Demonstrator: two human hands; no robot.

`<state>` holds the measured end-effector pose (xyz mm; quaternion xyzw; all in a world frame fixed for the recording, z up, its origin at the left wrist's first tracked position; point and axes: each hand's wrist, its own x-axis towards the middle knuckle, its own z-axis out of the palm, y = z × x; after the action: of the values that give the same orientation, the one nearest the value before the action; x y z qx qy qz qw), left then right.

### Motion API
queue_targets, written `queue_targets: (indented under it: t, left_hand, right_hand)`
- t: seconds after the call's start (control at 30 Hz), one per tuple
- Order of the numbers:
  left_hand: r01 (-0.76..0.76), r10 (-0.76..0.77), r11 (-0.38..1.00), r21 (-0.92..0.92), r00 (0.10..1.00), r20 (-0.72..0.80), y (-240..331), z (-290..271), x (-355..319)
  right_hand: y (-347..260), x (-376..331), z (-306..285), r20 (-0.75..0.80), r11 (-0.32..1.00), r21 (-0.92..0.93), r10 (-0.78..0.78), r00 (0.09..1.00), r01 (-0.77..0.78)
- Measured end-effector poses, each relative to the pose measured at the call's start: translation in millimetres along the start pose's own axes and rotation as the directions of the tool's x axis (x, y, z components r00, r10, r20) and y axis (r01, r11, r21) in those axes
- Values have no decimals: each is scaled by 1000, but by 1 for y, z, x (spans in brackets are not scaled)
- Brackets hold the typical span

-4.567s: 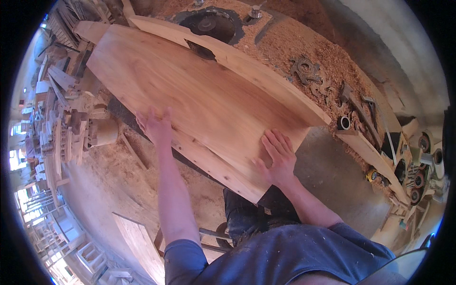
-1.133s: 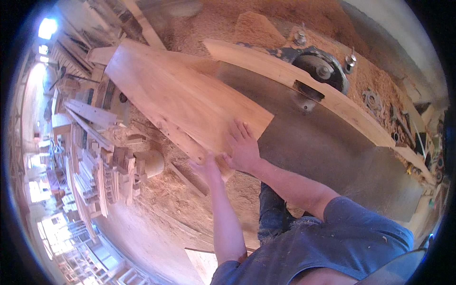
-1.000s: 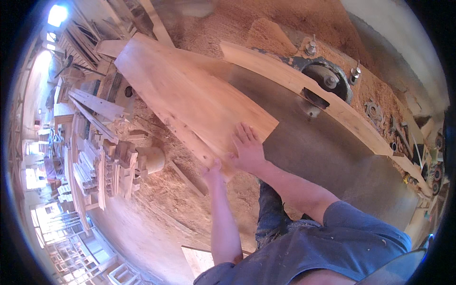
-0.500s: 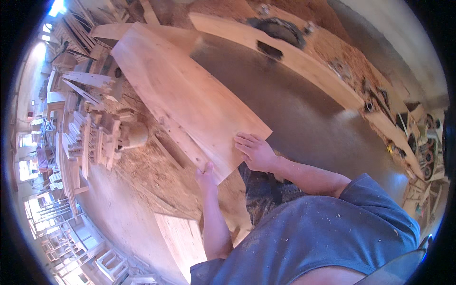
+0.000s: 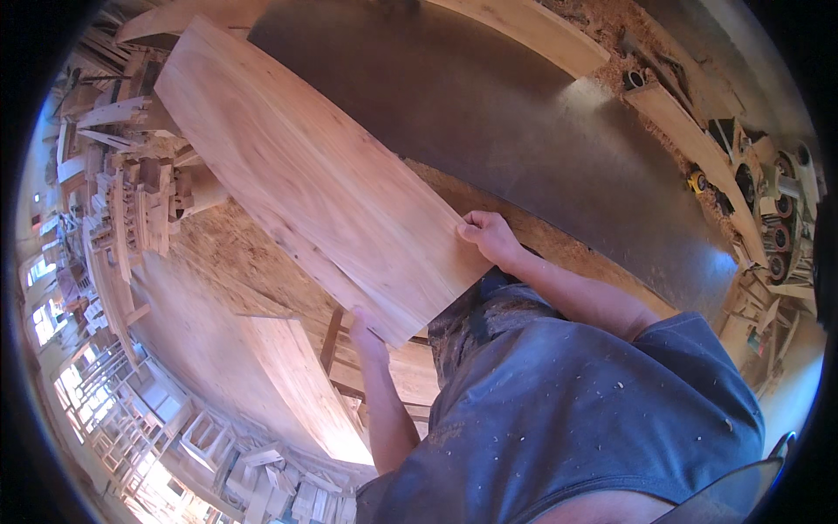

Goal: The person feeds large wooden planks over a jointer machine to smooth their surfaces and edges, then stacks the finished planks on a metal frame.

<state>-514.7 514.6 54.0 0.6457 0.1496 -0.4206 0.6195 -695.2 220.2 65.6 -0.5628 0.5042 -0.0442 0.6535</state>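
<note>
A long, wide wooden board [image 5: 305, 175] with pale reddish grain stretches from my body toward the upper left. My left hand [image 5: 370, 339] is closed on its left edge close to the near end; the fingers under the board are hidden. On the opposite edge, my right hand [image 5: 489, 234] grips with the thumb on top and the fingers curled at the side. Beside the board's right edge lies a smooth dark tabletop [image 5: 489, 131].
Sawdust [image 5: 227, 249] covers the floor below the board. Another light board [image 5: 301, 375] lies at lower left. Stacked wooden parts [image 5: 144, 205] stand at far left, and a long plank [image 5: 532, 31] crosses beyond the dark top. Wheels [image 5: 781, 236] and scraps sit at far right.
My right hand has gone from lying flat on the board's upper face to gripping its right edge. The board now sits farther left in view, its near end closer to my body.
</note>
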Motion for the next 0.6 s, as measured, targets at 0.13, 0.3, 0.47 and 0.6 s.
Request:
queue_targets:
  t: [0.13, 0.3, 0.47, 0.6]
  left_hand:
    - [-12, 15, 982, -186, 1000, 12, 27, -6, 49]
    - [-46, 71, 963, -267, 994, 86, 133, 24, 136]
    - [-82, 84, 995, -59, 996, 41, 228, 46, 216]
    - [-59, 60, 991, -120, 998, 2, 262, 51, 259]
  right_hand:
    - [-8, 1, -5, 103, 983, 107, 140, 985, -151]
    - [-21, 23, -2, 132, 930, 265, 228, 965, -256]
    - [-50, 68, 30, 86, 954, 142, 255, 963, -265]
    - [-64, 66, 66, -190, 997, -28, 63, 980, -69]
